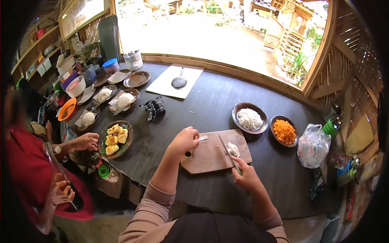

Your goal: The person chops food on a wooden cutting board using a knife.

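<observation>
My right hand point(246, 177) grips a kitchen knife point(229, 153) by its green handle, the blade slanting across the wooden cutting board point(210, 160). Close beside the blade lies a small heap of finely cut white food point(232, 149). Over the board's left end, my left hand point(185, 139) is closed, with a small white piece point(202, 138) sticking out from its fingertips; its exact kind cannot be made out. Beyond the board stand a bowl of white shreds point(249, 118) and, further right, a bowl of orange shreds point(285, 131).
A knotted plastic bag point(314, 146) sits at the right. Leftward are a dark checked cloth point(154, 107), a plate of yellow pieces point(116, 139) and several rice plates. A strainer point(179, 82) lies on a white sheet. A person in red point(28, 174) reaches in from the left.
</observation>
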A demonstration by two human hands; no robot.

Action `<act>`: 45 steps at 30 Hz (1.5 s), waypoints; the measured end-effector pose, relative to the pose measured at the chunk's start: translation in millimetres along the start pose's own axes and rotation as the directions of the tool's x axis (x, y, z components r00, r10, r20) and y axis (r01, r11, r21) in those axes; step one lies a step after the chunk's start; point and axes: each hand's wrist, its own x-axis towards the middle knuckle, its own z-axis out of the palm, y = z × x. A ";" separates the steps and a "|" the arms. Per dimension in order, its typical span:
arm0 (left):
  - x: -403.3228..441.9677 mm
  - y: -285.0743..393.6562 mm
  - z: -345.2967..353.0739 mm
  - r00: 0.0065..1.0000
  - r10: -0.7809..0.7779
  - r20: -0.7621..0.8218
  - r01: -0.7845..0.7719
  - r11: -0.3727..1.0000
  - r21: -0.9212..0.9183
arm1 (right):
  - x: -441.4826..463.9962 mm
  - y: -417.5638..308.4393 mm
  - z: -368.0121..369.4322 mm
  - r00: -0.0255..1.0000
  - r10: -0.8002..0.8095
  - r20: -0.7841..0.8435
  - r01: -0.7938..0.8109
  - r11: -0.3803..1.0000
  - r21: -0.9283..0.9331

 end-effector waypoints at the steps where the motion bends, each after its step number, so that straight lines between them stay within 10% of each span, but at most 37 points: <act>1: 0.6 -0.1 0.6 1.000 0.002 0.002 -0.002 1.000 -0.002 | -0.9 6.1 1.6 1.000 0.002 -0.002 -0.002 1.000 -0.001; 4: 2.0 -0.3 3.0 0.999 0.039 0.010 -0.039 0.999 0.004 | -2.4 3.6 4.8 0.976 -0.053 0.209 0.021 0.988 0.153; 17: -4.3 22.9 7.4 0.991 0.039 0.126 -0.040 0.999 0.001 | 1.1 6.7 7.2 0.991 -0.041 0.125 0.011 0.973 0.231; 31: -25.1 56.3 40.7 0.936 0.309 0.172 -0.317 0.948 0.022 | 1.6 15.4 0.6 0.997 -0.071 -0.020 0.071 0.997 0.011; 39: -32.9 70.7 41.1 0.923 0.326 0.207 -0.360 0.920 0.154 | -14.0 6.6 -19.5 0.983 0.030 0.183 -0.035 0.999 0.028; 45: -33.8 73.6 39.5 0.907 0.304 0.291 -0.344 0.933 0.100 | -15.1 16.7 -24.5 0.980 -0.188 0.067 0.190 0.981 -0.031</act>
